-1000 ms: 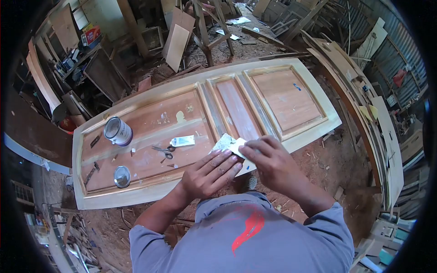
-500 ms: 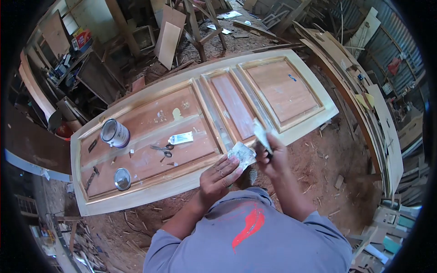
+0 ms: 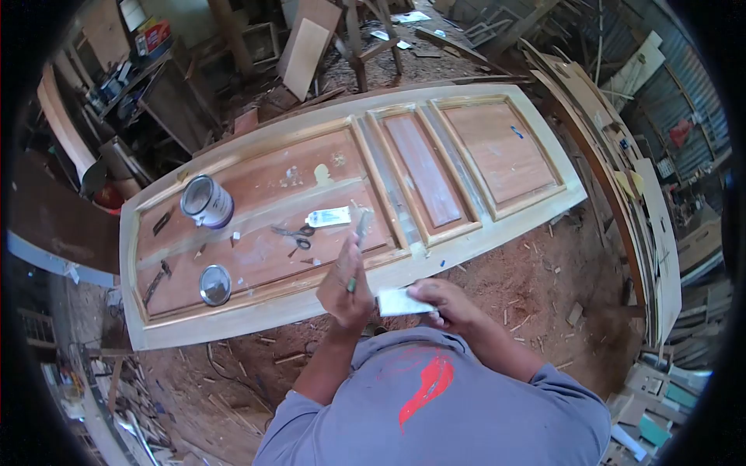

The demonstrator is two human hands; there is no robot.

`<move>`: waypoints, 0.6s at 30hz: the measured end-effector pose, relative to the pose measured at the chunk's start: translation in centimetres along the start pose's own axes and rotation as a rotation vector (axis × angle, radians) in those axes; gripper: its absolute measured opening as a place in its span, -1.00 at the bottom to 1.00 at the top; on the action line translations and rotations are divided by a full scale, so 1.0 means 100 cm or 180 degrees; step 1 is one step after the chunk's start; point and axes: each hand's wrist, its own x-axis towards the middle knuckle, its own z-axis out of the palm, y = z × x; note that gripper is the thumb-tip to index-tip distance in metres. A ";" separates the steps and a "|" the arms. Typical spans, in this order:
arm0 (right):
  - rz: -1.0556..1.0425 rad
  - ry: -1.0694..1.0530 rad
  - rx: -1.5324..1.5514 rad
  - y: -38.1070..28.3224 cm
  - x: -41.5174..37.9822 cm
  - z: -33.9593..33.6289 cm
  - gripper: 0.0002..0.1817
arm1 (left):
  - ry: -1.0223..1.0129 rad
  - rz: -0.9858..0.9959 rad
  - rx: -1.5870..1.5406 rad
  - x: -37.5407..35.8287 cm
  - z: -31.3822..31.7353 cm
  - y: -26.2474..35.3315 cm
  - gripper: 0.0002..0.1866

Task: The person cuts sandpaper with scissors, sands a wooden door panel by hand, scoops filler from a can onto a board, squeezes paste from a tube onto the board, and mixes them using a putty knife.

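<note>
My left hand [image 3: 346, 291] grips a flat putty-smeared plate [image 3: 362, 225], now turned almost edge-on and pointing up. A bit of green shows at the palm, perhaps a handle. In front of my chest, my right hand [image 3: 449, 304] is closed around a putty knife [image 3: 402, 303] with its wide whitish blade pointing left; the fingers hide most of the handle. Both hands are at the near edge of a panelled wooden door [image 3: 287, 320], which lies flat. A white tube [image 3: 329, 217] and dark scissors [image 3: 295, 234] lie on its large panel beyond my left hand.
On the door stand an open paint can [image 3: 208, 203] and a round metal lid [image 3: 215, 285]. A hammer-like tool [image 3: 158, 281] lies at the left end. Long boards [image 3: 657, 241] are stacked at the right. Wood scraps litter the dirt floor [image 3: 528, 272].
My left hand has lifted and turned the plate from face-up to edge-on. My right hand has come down toward my chest, its blade swinging from pointing up to pointing left. The view shifted slightly.
</note>
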 end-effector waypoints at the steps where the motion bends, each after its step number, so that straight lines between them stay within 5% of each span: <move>1: -0.0190 0.0357 -0.0107 -0.001 0.001 -0.003 -0.71 | 0.0079 -0.0203 -0.0099 0.007 -0.008 -0.004 -0.55; 3: -0.0906 0.1284 -0.0623 -0.031 -0.002 -0.001 -0.72 | -0.0111 -0.0364 -0.0004 0.009 -0.029 -0.008 -0.51; 4: -0.1703 0.1380 -0.0755 -0.030 0.009 -0.020 -0.69 | -0.0405 -0.0313 0.0188 0.009 -0.041 -0.010 -0.48; 7: -0.2313 0.1102 -0.1132 -0.076 -0.017 0.012 -0.82 | -0.1281 -0.0102 0.0760 0.005 -0.060 -0.009 -0.35; 10: -0.4114 0.0748 -0.4029 -0.069 0.010 0.021 -0.82 | -0.1935 0.0242 0.1220 -0.003 -0.078 -0.007 -0.29; 13: -0.3275 0.0547 -0.4763 -0.065 0.026 0.026 -0.44 | -0.1873 0.0271 0.1519 -0.001 -0.095 0.009 -0.32; 16: -0.3557 0.0708 -0.4715 -0.086 0.026 0.038 -0.46 | -0.1813 0.0155 0.1864 -0.004 -0.113 0.015 -0.42; 18: -0.3958 0.0140 -0.4459 -0.086 0.033 0.045 -0.48 | -0.1772 0.0096 0.2023 -0.006 -0.115 0.021 -0.47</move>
